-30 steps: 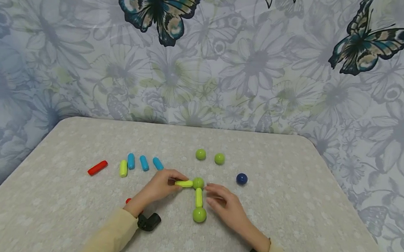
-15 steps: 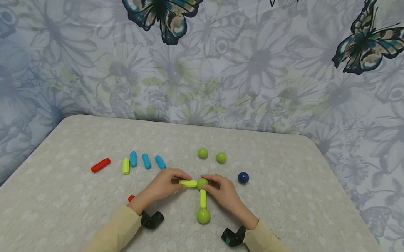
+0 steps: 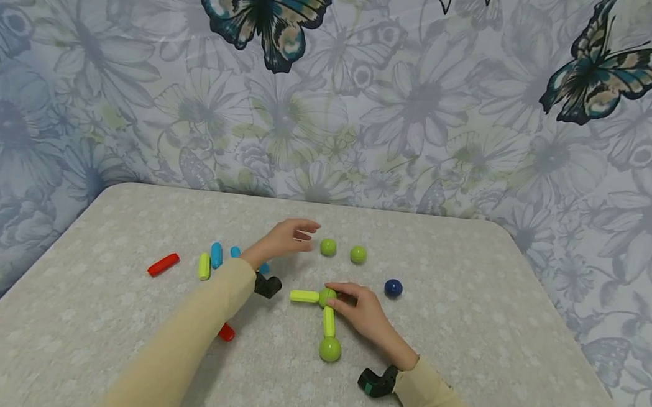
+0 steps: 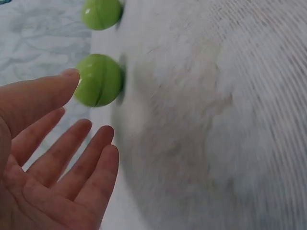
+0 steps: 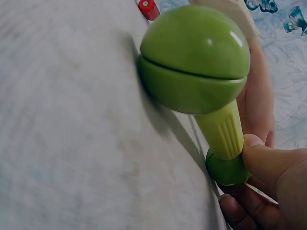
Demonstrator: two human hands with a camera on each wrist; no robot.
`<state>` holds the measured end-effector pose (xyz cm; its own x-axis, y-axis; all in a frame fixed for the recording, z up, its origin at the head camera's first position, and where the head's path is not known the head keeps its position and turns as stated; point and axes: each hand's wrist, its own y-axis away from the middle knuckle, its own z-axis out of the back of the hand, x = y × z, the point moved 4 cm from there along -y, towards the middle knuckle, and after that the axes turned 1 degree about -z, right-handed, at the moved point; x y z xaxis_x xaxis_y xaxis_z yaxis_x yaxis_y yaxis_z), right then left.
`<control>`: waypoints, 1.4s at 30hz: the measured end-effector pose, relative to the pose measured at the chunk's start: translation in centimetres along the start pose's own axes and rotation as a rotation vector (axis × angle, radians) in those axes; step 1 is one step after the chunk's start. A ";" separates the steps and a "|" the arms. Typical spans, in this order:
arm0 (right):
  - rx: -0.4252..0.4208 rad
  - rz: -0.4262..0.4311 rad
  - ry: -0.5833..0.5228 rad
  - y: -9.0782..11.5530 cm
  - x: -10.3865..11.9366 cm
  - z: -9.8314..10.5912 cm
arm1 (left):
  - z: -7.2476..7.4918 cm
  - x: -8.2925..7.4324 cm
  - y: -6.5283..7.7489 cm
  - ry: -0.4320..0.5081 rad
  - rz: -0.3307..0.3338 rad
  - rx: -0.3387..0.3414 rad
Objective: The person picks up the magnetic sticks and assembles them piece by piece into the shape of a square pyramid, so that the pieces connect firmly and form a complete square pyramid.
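My right hand point(image 3: 366, 318) pinches the green corner ball point(image 3: 328, 297) of a joined L-shape on the table. One yellow-green rod point(image 3: 304, 297) sticks out leftward from that ball. A second rod point(image 3: 328, 322) runs toward me to another green ball point(image 3: 330, 349), which looms large in the right wrist view. My left hand point(image 3: 284, 238) holds nothing and reaches out beside a loose green ball point(image 3: 328, 247). In the left wrist view its fingers are spread and the thumb tip overlaps this ball point(image 4: 100, 80). A second loose green ball point(image 3: 358, 254) lies just right of it.
A dark blue ball point(image 3: 393, 288) lies to the right. At left are a red rod point(image 3: 163, 264), a yellow-green rod point(image 3: 204, 266) and several blue rods point(image 3: 217, 255), some partly behind my left arm. Another red piece point(image 3: 226, 332) shows by the left sleeve.
My left hand has let go of the yellow-green rod and moved forward to the loose green balls. My right hand has come in from the right and taken hold of the corner ball.
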<state>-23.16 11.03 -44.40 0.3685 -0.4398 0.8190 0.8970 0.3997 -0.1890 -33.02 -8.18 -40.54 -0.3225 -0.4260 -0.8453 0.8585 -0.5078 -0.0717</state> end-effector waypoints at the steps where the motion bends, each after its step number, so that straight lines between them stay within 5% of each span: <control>1: 0.002 -0.001 -0.007 0.1 0.0 -0.1 | -0.5 0.3 -0.6 0.002 0.016 0.026; 5: 0.011 0.001 -0.052 0.2 -0.3 -0.6 | -2.2 1.1 -2.1 -0.048 0.030 0.088; 12: 0.003 0.002 -0.020 0.3 -0.4 -0.7 | -2.4 1.1 -2.1 -0.191 -0.023 -0.009; 20: -0.018 0.002 0.018 0.4 -0.5 -0.3 | 0.2 0.3 2.8 -0.103 0.000 -0.110; 29: -0.020 0.006 0.017 0.2 -0.5 0.2 | 0.1 0.6 9.8 0.040 0.052 -0.076; 42: -0.020 0.019 0.020 0.0 -0.7 0.1 | -1.7 0.9 10.9 0.066 0.009 -0.044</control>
<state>-23.41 11.42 -44.96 0.3905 -0.4484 0.8040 0.8942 0.3923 -0.2156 -23.30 -12.80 -42.95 -0.2889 -0.3792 -0.8791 0.8786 -0.4697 -0.0861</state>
